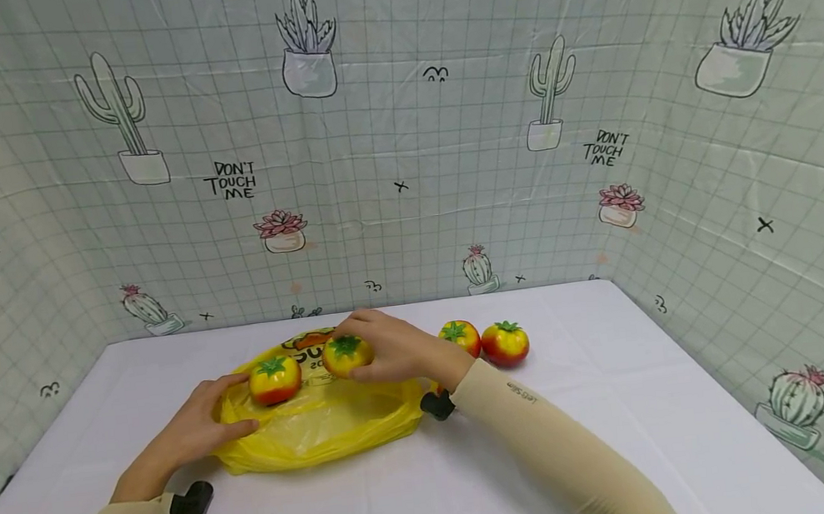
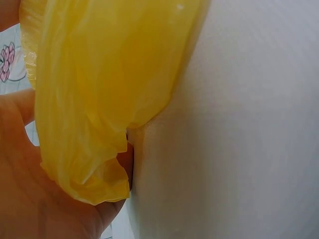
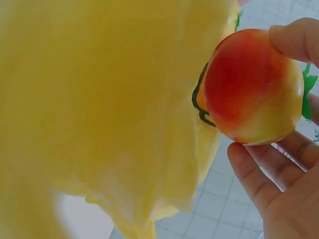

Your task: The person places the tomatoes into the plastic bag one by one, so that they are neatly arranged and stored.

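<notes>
A yellow plastic bag (image 1: 310,435) lies on the table with its mouth spread. My left hand (image 1: 192,431) holds the bag's left edge; in the left wrist view the yellow film (image 2: 109,64) runs between its thumb and fingers. Beside those fingertips, a red-and-yellow toy tomato (image 1: 275,380) with green leaves rests at the bag's left part. Over the bag, my right hand (image 1: 395,347) grips another toy tomato (image 3: 254,87) between thumb and fingers. Two more toy tomatoes, one nearer (image 1: 460,336) and one farther right (image 1: 506,344), sit right of the bag.
Another red piece (image 1: 442,389) shows partly behind the right wrist. A white cloth covers the table (image 1: 552,443). Behind and to the sides hangs a gridded curtain (image 1: 383,126) with plant drawings. Each wrist carries a black camera mount, such as the left one (image 1: 192,501).
</notes>
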A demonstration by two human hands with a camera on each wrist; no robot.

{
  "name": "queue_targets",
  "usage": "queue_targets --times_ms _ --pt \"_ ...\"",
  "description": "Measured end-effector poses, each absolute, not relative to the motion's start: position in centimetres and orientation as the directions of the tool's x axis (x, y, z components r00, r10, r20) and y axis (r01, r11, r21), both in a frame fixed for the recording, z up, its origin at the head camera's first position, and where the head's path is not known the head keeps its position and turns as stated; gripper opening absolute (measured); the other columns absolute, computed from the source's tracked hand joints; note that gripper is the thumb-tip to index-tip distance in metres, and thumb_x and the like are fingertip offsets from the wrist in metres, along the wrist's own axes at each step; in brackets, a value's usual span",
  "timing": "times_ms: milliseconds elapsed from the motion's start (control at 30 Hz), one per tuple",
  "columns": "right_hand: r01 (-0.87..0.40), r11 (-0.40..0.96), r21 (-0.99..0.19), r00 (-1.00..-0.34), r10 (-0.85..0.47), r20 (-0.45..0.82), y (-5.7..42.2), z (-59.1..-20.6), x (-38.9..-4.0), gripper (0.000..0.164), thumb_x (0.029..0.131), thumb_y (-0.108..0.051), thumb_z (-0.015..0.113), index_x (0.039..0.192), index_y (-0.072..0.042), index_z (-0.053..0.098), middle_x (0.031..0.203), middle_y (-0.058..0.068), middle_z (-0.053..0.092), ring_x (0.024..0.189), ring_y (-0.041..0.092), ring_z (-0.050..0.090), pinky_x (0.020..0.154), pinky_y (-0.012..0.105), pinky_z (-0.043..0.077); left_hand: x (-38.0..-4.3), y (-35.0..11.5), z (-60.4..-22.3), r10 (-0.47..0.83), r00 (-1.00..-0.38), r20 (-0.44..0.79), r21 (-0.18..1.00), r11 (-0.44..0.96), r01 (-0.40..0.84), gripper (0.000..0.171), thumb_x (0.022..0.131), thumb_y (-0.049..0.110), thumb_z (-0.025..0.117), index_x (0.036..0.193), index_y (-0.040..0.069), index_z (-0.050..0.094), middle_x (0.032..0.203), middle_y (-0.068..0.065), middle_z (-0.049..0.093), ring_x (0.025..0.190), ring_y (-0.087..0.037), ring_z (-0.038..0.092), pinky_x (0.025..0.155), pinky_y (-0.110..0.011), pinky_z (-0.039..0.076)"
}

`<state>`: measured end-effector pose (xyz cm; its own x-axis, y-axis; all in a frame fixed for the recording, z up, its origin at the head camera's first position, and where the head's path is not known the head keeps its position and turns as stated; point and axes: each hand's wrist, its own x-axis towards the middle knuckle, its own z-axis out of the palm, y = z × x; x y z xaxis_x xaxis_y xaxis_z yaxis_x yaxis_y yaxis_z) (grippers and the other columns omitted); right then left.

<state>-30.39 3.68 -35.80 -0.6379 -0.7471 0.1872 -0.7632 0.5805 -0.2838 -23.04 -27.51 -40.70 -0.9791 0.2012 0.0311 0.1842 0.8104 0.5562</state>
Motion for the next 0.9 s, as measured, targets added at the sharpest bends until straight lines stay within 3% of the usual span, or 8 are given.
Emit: queue_targets --times_ms 600,900 --pt "-0.766 0.579 -0.278 -0.623 -0.775 0.102 0.6 -36.2 -31.3 0.051 0.086 -0.029 0.070 0.132 -0.019 0.052 0.133 0.000 0.047 0.119 0.013 0.046 0.104 0.027 0.037 -22.9 -27.5 -40.5 0.197 -0.980 0.020 0.565 0.807 0.174 0.081 0.077 0.039 0.074 0.140 0.002 0.040 0.133 -0.029 0.037 0.118 -0.045 0.038 0.097 -0.069 0.030" --pt "-0.726 0.611 -0.316 -0.660 -0.748 0.070 0.1 -37.5 -31.9 0.050 0.087 -0.030 0.070 0.133 -0.022 0.050 0.133 -0.003 0.047 0.120 0.012 0.045 0.105 0.028 0.036 -23.0 -27.6 -40.5 0.206 -0.978 0.021 0.560 0.808 0.183 0.081 0.077 0.040 0.073 0.140 0.001 0.040 0.132 -0.030 0.038 0.117 -0.045 0.039 0.096 -0.069 0.031"
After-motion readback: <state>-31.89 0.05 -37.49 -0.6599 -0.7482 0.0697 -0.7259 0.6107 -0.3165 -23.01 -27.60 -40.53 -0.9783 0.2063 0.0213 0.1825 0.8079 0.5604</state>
